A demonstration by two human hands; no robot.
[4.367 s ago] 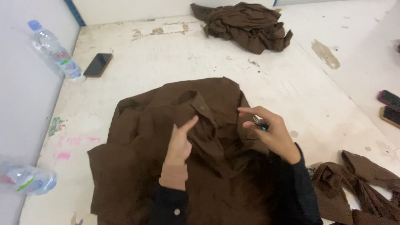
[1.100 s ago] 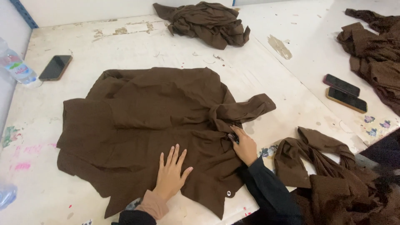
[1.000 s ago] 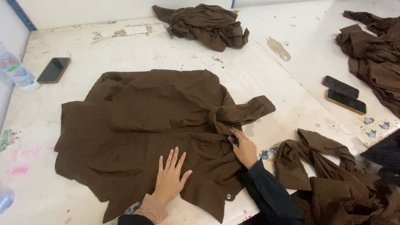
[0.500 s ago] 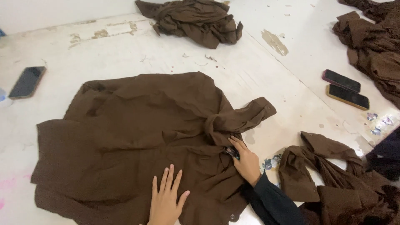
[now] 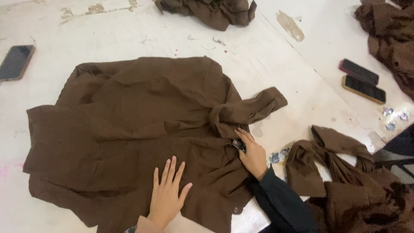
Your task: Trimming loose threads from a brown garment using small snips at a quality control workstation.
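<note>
A brown shirt [image 5: 129, 125] lies spread flat on the white table [image 5: 142, 39], one sleeve bunched and pointing right. My left hand [image 5: 167, 196] rests flat on the shirt's lower part, fingers spread. My right hand [image 5: 250, 153], in a dark sleeve, sits at the base of the bunched sleeve. Its fingers are closed around a small dark tool [image 5: 238, 144] pressed against the fabric.
Another brown garment [image 5: 340, 185] is heaped at the lower right, one more pile [image 5: 211, 9] at the top, another pile [image 5: 388, 34] at the upper right. Two phones [image 5: 361, 80] lie right of the shirt. A third phone [image 5: 15, 62] lies at the far left.
The view has shifted right and closer. My left hand has slid slightly along the shirt. My right hand stays at the sleeve base with the small tool.
</note>
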